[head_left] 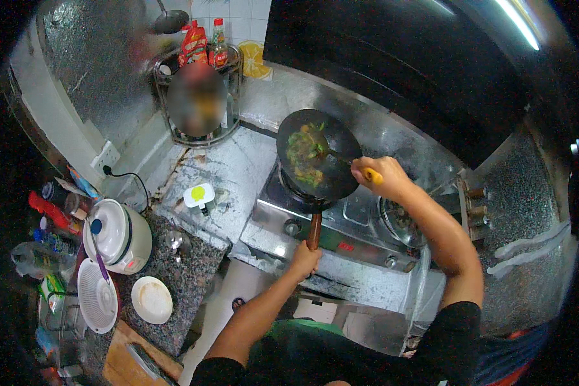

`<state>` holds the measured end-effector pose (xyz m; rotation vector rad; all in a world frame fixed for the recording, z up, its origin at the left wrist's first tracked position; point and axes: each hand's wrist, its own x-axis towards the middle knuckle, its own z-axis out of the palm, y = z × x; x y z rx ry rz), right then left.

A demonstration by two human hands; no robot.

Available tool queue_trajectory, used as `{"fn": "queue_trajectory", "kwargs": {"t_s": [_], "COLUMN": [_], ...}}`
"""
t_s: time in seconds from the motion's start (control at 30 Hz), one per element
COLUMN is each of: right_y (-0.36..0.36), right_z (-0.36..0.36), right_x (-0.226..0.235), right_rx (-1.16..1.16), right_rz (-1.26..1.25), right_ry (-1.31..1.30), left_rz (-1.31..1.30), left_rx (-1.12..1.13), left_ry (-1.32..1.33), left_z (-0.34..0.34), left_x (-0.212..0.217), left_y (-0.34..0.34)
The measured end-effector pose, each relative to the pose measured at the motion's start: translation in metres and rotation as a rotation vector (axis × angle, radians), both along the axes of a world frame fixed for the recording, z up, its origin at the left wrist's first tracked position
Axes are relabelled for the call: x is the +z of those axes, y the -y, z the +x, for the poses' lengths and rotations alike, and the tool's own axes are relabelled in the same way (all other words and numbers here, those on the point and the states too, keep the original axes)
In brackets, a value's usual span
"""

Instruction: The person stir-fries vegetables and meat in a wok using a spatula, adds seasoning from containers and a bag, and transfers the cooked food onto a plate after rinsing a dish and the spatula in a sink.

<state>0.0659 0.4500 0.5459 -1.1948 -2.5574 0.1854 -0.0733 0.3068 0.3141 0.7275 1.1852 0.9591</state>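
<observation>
The black wok (318, 164) sat on the left burner of the gas stove (341, 225), full of green and orange vegetables (305, 154). The left hand (304, 258) was closed tight around the wok's wooden handle (314, 230). The right hand (379, 175) was wrapped around the yellow handle of a spatula (371, 174), its tip down in the food. The wok looked heavy and hot, so the long wooden handle seemed the safe place to hold. A white rice cooker (117, 235) stood on the counter.

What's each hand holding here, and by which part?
Left hand grips the wok by the end of its wooden handle. Right hand holds a spatula by its yellow handle, blade in the food.
</observation>
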Motion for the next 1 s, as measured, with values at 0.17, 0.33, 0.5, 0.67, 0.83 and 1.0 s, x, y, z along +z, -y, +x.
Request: {"fn": "queue_trajectory", "kwargs": {"t_s": [0.17,0.33,0.5,0.67,0.83,1.0], "right_y": [0.004,-0.036,-0.035,-0.042,-0.056,-0.013], "right_z": [0.016,0.015,0.044,0.037,0.010,0.005], "right_x": [0.042,-0.006,0.006,0.014,-0.047,-0.017], "right_rx": [-0.300,-0.669,-0.626,-0.567,-0.317,0.325], "right_rz": [-0.538,-0.647,-0.507,-0.507,-0.381,0.184], "right_ry": [-0.369,-0.886,-0.913,-0.502,-0.626,0.131], "left_rz": [0.006,0.020,-0.024,-0.045,-0.026,-0.030], "left_rx": [-0.018,-0.032,0.001,-0.022,-0.009,-0.036], "left_ry": [0.043,-0.051,-0.029,0.057,0.114,0.125], "left_z": [0.000,0.006,-0.001,-0.003,0.002,0.001], "left_x": [-0.010,-0.003,0.013,0.010,0.011,0.006], "left_y": [-0.003,-0.001,0.003,0.000,0.001,-0.002]}}
